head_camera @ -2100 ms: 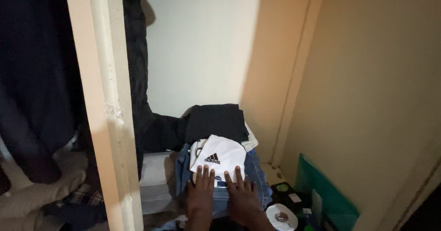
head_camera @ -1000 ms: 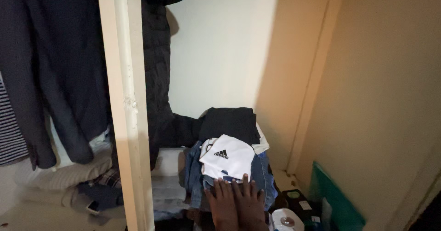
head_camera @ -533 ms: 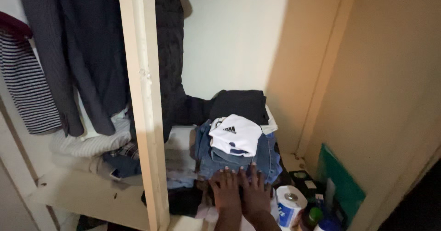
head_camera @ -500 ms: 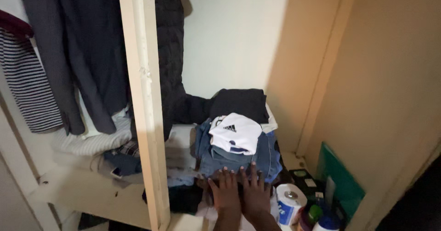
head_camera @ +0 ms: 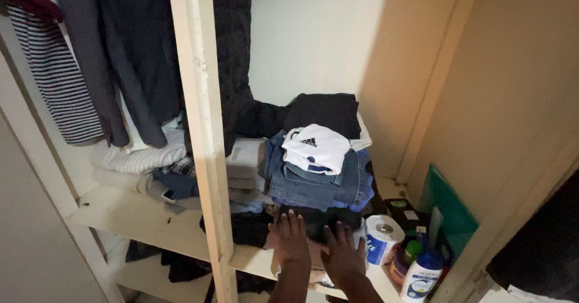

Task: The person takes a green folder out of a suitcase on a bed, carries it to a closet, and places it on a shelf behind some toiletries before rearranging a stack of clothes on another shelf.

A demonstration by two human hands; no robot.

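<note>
A pile of folded clothes sits on a wardrobe shelf (head_camera: pixel 139 215). On top lies a white garment (head_camera: pixel 316 148), under it folded blue jeans (head_camera: pixel 313 185), and behind them a dark folded garment (head_camera: pixel 322 111). My left hand (head_camera: pixel 291 239) and my right hand (head_camera: pixel 342 256) lie flat, fingers spread, against the dark lowest layers of the pile (head_camera: pixel 313 218), at the shelf's front edge. Neither hand grips anything.
A cream upright post (head_camera: pixel 202 128) divides the wardrobe. Dark jackets (head_camera: pixel 129 50) and a striped top (head_camera: pixel 57 80) hang at the left over more folded clothes (head_camera: pixel 142 158). A paper roll (head_camera: pixel 381 236), bottles (head_camera: pixel 419 273) and a green board (head_camera: pixel 449 212) crowd the right.
The view has drawn back and dropped, showing more of the shelf and the left compartment. My hands have slid down from the jeans to the pile's dark bottom layers.
</note>
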